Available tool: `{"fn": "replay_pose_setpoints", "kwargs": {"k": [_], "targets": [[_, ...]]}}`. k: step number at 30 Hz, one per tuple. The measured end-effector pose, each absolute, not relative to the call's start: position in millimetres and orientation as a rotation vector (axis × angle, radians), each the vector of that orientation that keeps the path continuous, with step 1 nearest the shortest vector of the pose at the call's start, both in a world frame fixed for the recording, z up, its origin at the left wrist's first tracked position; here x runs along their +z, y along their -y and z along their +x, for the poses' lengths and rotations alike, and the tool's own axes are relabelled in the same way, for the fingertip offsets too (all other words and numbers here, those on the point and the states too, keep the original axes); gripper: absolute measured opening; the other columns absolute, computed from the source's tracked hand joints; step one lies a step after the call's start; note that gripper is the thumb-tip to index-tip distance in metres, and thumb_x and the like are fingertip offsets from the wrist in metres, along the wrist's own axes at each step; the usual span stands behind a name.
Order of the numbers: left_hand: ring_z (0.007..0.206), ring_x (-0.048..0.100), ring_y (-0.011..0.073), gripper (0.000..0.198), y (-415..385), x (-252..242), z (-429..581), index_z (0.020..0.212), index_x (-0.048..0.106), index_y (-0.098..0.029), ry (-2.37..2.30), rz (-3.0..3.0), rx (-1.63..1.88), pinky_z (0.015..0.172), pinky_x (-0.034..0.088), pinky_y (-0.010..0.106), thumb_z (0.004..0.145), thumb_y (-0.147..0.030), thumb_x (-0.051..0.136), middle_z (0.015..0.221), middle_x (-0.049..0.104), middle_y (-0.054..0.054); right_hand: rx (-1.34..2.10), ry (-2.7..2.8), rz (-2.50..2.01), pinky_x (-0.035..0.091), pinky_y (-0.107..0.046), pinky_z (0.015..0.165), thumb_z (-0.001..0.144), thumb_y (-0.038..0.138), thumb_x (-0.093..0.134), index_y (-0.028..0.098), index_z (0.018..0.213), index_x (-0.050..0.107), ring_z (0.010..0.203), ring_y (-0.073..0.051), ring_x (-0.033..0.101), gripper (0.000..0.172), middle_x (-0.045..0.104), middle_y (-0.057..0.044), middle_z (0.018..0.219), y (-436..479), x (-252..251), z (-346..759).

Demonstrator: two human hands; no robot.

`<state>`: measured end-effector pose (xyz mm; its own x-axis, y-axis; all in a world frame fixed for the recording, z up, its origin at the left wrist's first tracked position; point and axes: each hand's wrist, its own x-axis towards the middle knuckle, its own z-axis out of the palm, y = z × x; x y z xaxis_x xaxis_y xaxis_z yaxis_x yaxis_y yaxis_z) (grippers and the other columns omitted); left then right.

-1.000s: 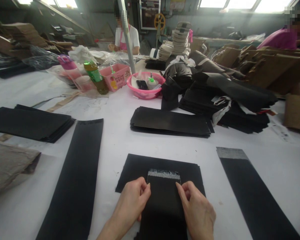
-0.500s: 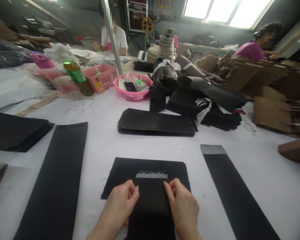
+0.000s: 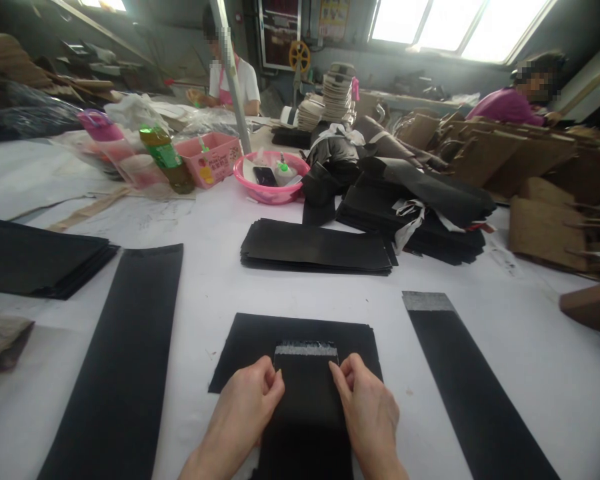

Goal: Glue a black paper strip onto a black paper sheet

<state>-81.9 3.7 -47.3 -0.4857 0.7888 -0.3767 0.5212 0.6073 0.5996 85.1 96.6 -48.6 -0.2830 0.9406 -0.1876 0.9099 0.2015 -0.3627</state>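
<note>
My left hand (image 3: 245, 410) and my right hand (image 3: 369, 413) pinch the two long edges of a narrow black paper strip (image 3: 306, 407) near its far end. That end carries a shiny grey glue band (image 3: 306, 349). The strip lies over a flat stack of black sheets (image 3: 250, 343) on the white table (image 3: 230, 287), close to me. Both hands have their fingers curled onto the strip's edges.
Long black strips lie to the left (image 3: 123, 353) and right (image 3: 470, 387), the right one with a grey band on top. Black sheet piles sit at the left (image 3: 35, 257) and centre (image 3: 320, 247). A pink basin (image 3: 273, 180), bottle (image 3: 167, 157), brown paper bags (image 3: 545, 173) and two people are farther back.
The head view has swung slightly to the right and then back a little. My hands stay on the strip's edges in much the same grip.
</note>
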Motion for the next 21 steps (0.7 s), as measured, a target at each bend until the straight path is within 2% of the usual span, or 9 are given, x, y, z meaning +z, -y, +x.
{"fn": "replay_pose_setpoints", "kwargs": {"k": [8,17,20,21], "targets": [[0.049,0.052,0.0121,0.022,-2,-52,-78,0.07,0.042,-0.021,-2.353,1.161,0.439,0.051,0.024,0.023,0.09,-0.028,0.046,0.056,0.056,-0.003,0.524,2.464,-1.815,0.024,-0.024,0.047,0.094,0.045,0.049,0.025,0.078,0.045,0.053,-0.017,0.059,0.026,0.057,0.006,0.056,-100,-47,84],[0.055,0.061,0.0182,0.018,5,-47,-71,0.086,0.049,-0.02,-2.507,1.364,0.243,0.049,0.027,0.026,0.097,-0.029,0.038,0.059,0.058,-0.001,0.48,2.51,-1.733,0.022,-0.024,0.047,0.094,0.041,0.047,0.024,0.073,0.045,0.051,-0.014,0.056,0.028,0.056,0.006,0.056,-102,-42,84],[0.073,0.063,0.0197,0.014,5,-46,-67,0.104,0.052,-0.019,-2.607,1.589,0.248,0.061,0.04,0.028,0.095,-0.019,0.041,0.082,0.063,0.003,0.459,2.536,-1.729,0.022,-0.024,0.047,0.094,0.04,0.048,0.024,0.073,0.046,0.053,-0.014,0.056,0.027,0.059,0.005,0.059,-102,-38,83],[0.082,0.062,0.0205,0.021,4,-46,-67,0.112,0.051,-0.018,-2.583,1.723,0.257,0.068,0.043,0.03,0.093,-0.013,0.043,0.093,0.063,0.005,0.457,2.543,-1.727,0.022,-0.024,0.047,0.094,0.039,0.048,0.023,0.073,0.046,0.053,-0.014,0.056,0.026,0.059,0.005,0.06,-103,-37,83]]}}
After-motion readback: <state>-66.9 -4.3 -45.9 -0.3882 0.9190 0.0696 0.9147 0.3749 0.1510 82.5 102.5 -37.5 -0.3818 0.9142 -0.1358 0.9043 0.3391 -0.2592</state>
